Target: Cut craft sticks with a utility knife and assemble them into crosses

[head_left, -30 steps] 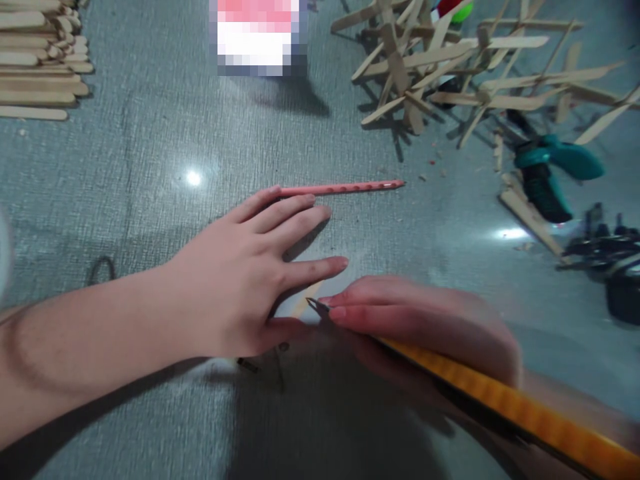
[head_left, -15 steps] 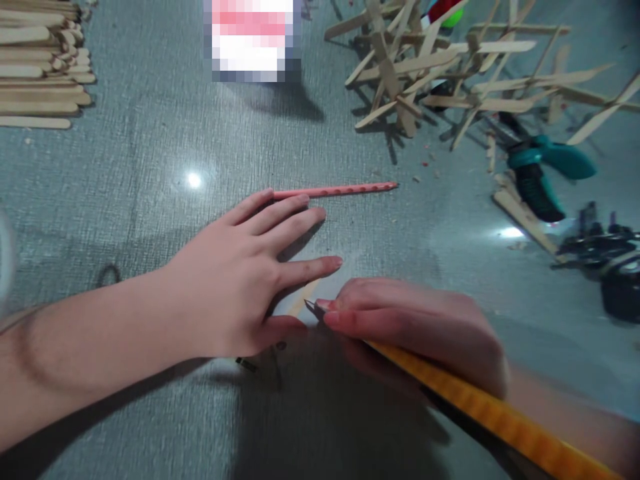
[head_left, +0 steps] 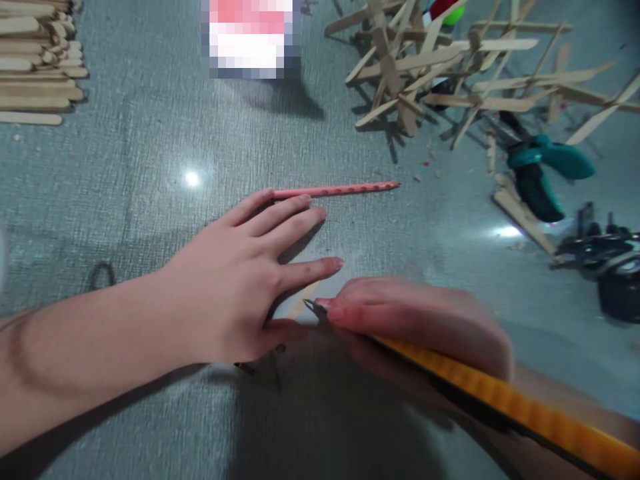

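Observation:
My left hand (head_left: pixel 240 280) lies flat with fingers spread, over a pale wooden craft stick (head_left: pixel 299 305). Part of that stick shows between thumb and index finger, on a whitish patch; the rest is hidden under the palm. In my right hand (head_left: pixel 420 320) is an orange utility knife (head_left: pixel 500 393), held low like a pen with its long body slanting to the lower right. Its thin pointed metal tip is at the stick. Beside the left fingertips lies a pink pencil (head_left: pixel 345 189), which they appear to touch at its left end.
Stacked craft sticks (head_left: pixel 40 83) lie at the upper left. Crossed, joined sticks (head_left: pixel 400 70) spread across the upper right. Below them are teal-and-black pliers (head_left: pixel 535 173) and a dark clustered object (head_left: pixel 610 257). A blurred-out container (head_left: pixel 247 40) stands at the top.
My right hand and the knife's body have shifted slightly right and down, while the tip stays at the stick. My left hand keeps nearly the same place.

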A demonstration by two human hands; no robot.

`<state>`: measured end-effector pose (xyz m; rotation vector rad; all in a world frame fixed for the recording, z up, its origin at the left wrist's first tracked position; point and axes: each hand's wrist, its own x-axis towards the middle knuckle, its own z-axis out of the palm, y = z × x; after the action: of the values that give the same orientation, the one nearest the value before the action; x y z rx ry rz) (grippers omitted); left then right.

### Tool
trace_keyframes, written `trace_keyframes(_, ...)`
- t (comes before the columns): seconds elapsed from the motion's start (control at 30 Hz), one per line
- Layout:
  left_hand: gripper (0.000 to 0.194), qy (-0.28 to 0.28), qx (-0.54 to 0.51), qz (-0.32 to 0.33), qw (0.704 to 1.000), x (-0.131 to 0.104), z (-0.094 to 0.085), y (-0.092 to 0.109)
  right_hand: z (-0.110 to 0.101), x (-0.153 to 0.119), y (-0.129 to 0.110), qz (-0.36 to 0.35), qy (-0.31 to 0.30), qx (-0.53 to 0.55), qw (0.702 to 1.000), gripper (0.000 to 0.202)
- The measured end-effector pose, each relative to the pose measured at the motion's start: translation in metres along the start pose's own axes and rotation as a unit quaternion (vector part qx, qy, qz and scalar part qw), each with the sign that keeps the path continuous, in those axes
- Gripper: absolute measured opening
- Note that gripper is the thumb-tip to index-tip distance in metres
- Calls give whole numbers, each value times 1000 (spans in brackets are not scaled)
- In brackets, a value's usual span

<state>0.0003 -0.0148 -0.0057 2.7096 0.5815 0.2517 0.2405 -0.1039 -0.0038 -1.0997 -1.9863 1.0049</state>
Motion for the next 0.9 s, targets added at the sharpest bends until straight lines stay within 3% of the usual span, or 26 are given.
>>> trace_keyframes(0.23, 67, -7, 4, -5, 1000, 1, -1, 1, 1, 3, -2, -24, -20, 19, 999, 19)
trace_keyframes(0.43, 69, -7, 6, -7, 1000, 1, -1, 1, 6, 3, -12, -7, -2, -26, 1000, 17)
trace_keyframes(0.9, 72, -18, 11, -12, 1000, 1, -2, 1, 2, 4, -7, -9, 34, -20, 999, 26)
